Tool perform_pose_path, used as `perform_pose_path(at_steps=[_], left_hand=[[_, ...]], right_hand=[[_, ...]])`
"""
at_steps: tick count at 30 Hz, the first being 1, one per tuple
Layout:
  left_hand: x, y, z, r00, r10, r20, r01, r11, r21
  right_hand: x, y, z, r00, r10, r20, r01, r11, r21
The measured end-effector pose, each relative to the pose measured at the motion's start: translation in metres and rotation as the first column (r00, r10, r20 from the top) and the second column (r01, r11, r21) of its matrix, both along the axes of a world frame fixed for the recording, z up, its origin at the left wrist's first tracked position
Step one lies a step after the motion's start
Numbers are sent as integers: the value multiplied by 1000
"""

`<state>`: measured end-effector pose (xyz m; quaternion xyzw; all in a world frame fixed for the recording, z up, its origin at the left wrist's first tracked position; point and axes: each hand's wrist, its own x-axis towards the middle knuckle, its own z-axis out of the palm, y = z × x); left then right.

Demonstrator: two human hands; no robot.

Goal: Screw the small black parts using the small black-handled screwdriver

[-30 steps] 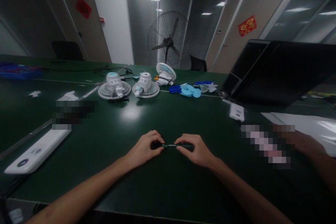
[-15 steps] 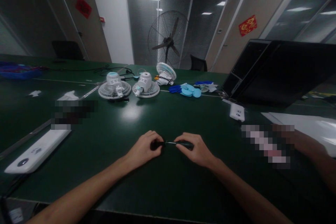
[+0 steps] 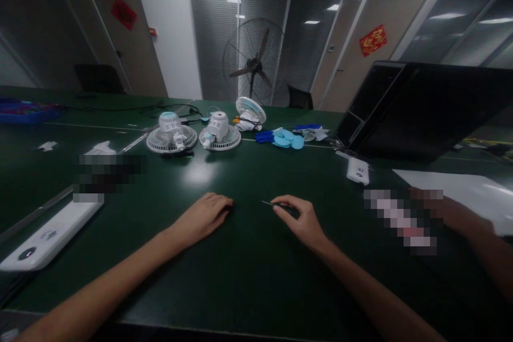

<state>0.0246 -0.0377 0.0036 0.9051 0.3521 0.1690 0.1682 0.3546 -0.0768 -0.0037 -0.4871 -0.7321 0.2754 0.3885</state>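
Head view: our right hand (image 3: 305,220) grips the screwdriver (image 3: 294,210) by its dark handle, between thumb and fingers, its shaft pointing toward our left hand (image 3: 203,216), whose grasp we cannot tell.

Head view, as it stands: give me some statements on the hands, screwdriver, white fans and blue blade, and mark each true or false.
1. The right hand holds the screwdriver. True.
2. The screwdriver's shaft points away from the left hand. False: it points toward the left hand's side.
3. Three white fans are on the table. True.
4. The blue blade is left of the white fans. False: the blue blade lies to their right.
5. The two hands touch each other. False: a gap lies between them.
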Motion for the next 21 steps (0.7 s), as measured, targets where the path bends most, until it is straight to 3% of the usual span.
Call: perform_pose_path(at_steps=[3, 5, 8, 11, 16, 21], left_hand=[[-66, 40, -2, 969, 233, -83, -229, 972, 50], [-113, 63, -4, 908, 406, -102, -403, 914, 50], [-165, 82, -7, 848, 526, -62, -524, 850, 47], [-183, 82, -6, 820, 568, -66, -565, 823, 57], [-190, 78, -8, 737, 673, -64, -669, 740, 71], [-206, 81, -19, 717, 697, 18, -695, 713, 91]], right_hand=[[-1, -1, 2, 1000, 15, 1, -15, 1000, 0], [-1, -1, 2, 1000, 19, 3, -19, 1000, 0], [-1, 0, 0, 1000, 21, 15, -21, 1000, 5], [-1, 2, -2, 1000, 9, 20, -10, 1000, 13], [0, 1, -3, 999, 27, 21, -27, 1000, 6], [0, 1, -2, 999, 14, 31, -15, 1000, 14]])
